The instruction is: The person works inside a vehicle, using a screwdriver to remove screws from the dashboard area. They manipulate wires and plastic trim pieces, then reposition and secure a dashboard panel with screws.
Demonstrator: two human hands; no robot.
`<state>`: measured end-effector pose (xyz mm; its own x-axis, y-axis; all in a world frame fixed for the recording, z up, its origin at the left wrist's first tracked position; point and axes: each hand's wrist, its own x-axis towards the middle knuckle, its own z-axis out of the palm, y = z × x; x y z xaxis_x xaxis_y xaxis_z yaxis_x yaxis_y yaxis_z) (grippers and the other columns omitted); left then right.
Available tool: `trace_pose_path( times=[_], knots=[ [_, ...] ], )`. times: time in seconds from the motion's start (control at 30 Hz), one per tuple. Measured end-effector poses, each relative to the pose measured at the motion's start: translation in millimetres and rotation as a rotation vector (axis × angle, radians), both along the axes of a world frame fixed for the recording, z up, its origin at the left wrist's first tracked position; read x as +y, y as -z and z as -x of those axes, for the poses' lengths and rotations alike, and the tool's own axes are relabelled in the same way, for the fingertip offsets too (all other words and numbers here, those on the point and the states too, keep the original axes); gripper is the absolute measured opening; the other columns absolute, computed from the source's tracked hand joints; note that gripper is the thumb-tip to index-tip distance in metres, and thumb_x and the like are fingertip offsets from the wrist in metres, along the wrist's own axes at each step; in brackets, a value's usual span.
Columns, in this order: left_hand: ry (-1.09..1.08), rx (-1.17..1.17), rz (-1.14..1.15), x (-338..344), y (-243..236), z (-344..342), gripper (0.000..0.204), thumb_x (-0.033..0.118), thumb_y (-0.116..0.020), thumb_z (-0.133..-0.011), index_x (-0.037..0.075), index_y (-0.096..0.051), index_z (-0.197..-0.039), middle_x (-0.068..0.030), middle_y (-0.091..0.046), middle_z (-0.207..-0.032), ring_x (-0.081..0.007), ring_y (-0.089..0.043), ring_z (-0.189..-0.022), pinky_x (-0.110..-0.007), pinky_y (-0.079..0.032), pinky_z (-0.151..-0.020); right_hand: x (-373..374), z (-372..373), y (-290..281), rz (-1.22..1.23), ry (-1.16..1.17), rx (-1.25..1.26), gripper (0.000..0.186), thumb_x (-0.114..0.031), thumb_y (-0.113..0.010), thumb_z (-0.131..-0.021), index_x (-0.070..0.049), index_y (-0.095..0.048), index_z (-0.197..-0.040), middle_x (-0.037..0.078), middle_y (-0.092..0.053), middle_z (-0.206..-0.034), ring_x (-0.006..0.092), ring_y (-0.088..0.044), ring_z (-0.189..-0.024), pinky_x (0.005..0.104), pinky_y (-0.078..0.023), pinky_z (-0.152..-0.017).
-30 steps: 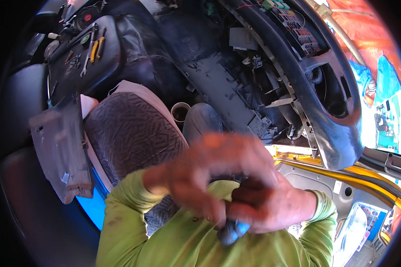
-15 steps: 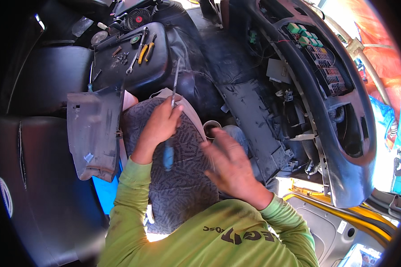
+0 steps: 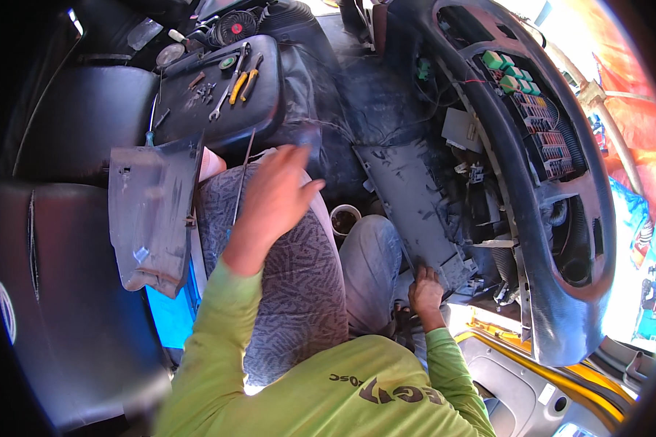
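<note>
My right hand (image 3: 426, 293) has its fingers curled over the near end of a long, dusty grey plastic panel (image 3: 415, 197) slanting below the dashboard. My left hand (image 3: 275, 197), blurred by motion, is above the patterned cloth seat (image 3: 295, 306), thumb apart and no tool visible in it. Left of that hand lies a screwdriver (image 3: 245, 169) with a long thin shaft; my forearm partly covers its blue handle. A white cup (image 3: 345, 220) with dark contents stands between the seat and my jeans-clad knee (image 3: 375, 255).
A black padded console (image 3: 189, 120) holds a wrench (image 3: 229, 80), yellow-handled pliers (image 3: 250, 84) and small hardware. A loose grey trim piece (image 3: 153, 218) leans at the seat's left. The opened dashboard (image 3: 481, 102) exposes fuses and relays at right. Loose wires cross the floor.
My left hand has let go of the screwdriver, which now lies on the seat. My right hand has moved right and down from above the seat onto the grey panel's near end.
</note>
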<state>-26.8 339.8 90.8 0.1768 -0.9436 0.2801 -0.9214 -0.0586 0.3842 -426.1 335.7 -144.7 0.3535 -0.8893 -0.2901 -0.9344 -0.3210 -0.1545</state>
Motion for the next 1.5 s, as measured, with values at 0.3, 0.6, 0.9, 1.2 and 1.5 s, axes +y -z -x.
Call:
trace_pose_path(
  times=[0.3,0.6,0.9,1.2,1.5],
  knots=[
    [0.198,0.268,-0.379,-219,104,48,0.030,0.024,-0.073,-0.090,0.007,-0.076,-0.115,-0.0178,-0.075,-0.115,-0.0385,-0.070,-0.109,-0.046,-0.055,-0.095,4,-10,-110,0.113,-0.048,-0.055,0.044,-0.009,-0.060,-0.085,-0.007,-0.059,-0.129,0.019,-0.064,-0.110,0.0399,-0.070,-0.090,0.0513,-0.059,-0.078],
    [0.606,0.274,-0.615,-286,167,59,0.096,0.032,-0.072,-0.092,0.011,-0.016,-0.167,-0.0242,-0.046,-0.158,-0.0397,-0.048,-0.143,-0.042,-0.038,-0.119,36,-13,-115,0.022,0.000,-0.101,0.047,-0.007,-0.064,-0.084,-0.005,-0.059,-0.131,0.023,-0.065,-0.108,0.0456,-0.068,-0.088,0.0548,-0.055,-0.076],
    [0.020,0.762,-0.306,-314,184,-9,0.107,0.028,-0.073,-0.093,0.002,0.001,-0.165,-0.0326,-0.048,-0.152,-0.0418,-0.051,-0.140,-0.041,-0.041,-0.117,33,-7,-114,-0.002,0.044,-0.197,0.035,-0.010,-0.067,-0.084,-0.003,-0.058,-0.117,0.024,-0.063,-0.106,0.0492,-0.066,-0.086,0.0560,-0.053,-0.072],
    [-0.196,1.356,0.066,-317,192,14,0.108,0.033,-0.078,-0.093,0.012,-0.001,-0.167,-0.0210,-0.060,-0.139,-0.0350,-0.068,-0.112,-0.047,-0.054,-0.094,-1,-11,-130,0.040,0.017,-0.213,0.034,-0.015,-0.066,-0.089,-0.002,-0.057,-0.119,0.024,-0.069,-0.091,0.0470,-0.069,-0.079,0.0543,-0.054,-0.071],
    [0.126,1.811,0.104,-326,219,36,0.077,0.022,-0.078,-0.094,-0.003,-0.040,-0.155,-0.0108,-0.071,-0.116,-0.0185,-0.071,-0.101,-0.031,-0.056,-0.088,-79,3,-217,-0.067,0.183,-0.451,0.031,-0.009,-0.069,-0.089,0.003,-0.062,-0.117,0.018,-0.072,-0.093,0.0230,-0.070,-0.084,0.0390,-0.054,-0.076]
  ],
)
